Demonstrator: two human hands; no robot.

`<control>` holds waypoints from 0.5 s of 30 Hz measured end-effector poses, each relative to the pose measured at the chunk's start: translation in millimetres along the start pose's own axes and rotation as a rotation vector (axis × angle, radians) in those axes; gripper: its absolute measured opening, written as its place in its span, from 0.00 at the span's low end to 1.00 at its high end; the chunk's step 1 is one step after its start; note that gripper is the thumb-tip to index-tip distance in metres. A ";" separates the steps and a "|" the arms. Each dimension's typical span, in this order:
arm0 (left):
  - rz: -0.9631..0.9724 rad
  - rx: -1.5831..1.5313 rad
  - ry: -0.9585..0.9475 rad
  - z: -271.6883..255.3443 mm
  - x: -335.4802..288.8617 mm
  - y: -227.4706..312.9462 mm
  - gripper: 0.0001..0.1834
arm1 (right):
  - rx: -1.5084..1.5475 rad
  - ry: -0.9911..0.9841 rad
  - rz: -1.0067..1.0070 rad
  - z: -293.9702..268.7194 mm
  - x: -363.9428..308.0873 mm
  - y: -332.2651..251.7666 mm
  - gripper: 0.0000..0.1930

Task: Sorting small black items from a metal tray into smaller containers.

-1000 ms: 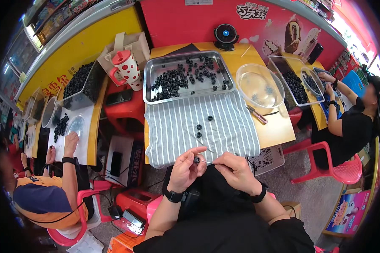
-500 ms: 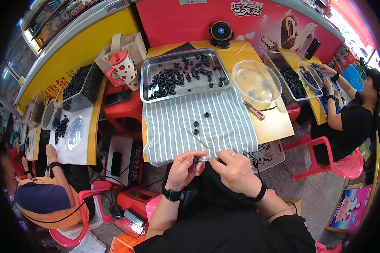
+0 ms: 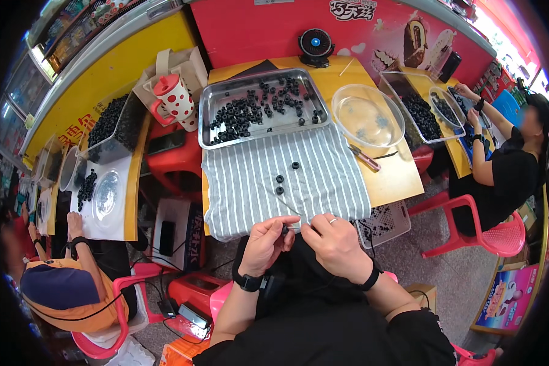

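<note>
My left hand (image 3: 263, 247) is closed at the fingertips on a small black ring-shaped part (image 3: 285, 230), mostly hidden by the fingers. Close beside it, my right hand (image 3: 340, 247) pinches something thin and pale that meets the part; its kind is too small to tell. Both hands are over the near edge of a grey striped cloth (image 3: 329, 183). Three loose black rings (image 3: 295, 165) lie on that cloth, with a thin dark strip just above my fingers. Beyond them, a metal tray (image 3: 259, 140) holds many more.
Right of the cloth stand a clear round tub (image 3: 369, 116) and a red-handled tool (image 3: 365, 157). A small fan (image 3: 316, 46) is at the back, a spotted cup (image 3: 175, 100) at the left. Co-workers sit at tables on both sides. A white basket (image 3: 391, 222) is below the table.
The view has shifted slightly. My hands stay together at the cloth's edge, and my fingers have turned a little around the small black part. The loose rings lie as before.
</note>
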State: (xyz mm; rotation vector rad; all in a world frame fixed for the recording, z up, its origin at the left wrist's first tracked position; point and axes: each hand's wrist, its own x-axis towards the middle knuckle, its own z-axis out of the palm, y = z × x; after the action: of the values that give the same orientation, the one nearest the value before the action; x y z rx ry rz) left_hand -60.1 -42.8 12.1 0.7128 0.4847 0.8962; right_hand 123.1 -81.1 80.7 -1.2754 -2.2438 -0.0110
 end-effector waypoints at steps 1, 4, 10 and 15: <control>-0.008 -0.023 0.003 -0.2 1.7 0.1 0.22 | -0.001 0.001 0.001 1.0 0.3 0.8 0.12; -0.071 -0.071 0.035 -3.5 1.8 2.3 0.20 | 0.049 0.017 0.000 4.6 -0.5 2.9 0.11; -0.096 0.088 0.185 3.5 1.6 -0.5 0.16 | 0.118 0.035 0.095 14.7 -12.0 6.8 0.10; 0.047 0.311 0.160 8.3 -4.9 2.4 0.12 | 0.208 0.002 0.155 19.2 -13.2 8.9 0.09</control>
State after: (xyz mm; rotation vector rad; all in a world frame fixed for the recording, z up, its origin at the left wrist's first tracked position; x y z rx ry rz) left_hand -58.7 -48.9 19.9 0.9420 0.7635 0.9365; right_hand 126.6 -81.5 56.0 -1.3296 -2.0766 0.2713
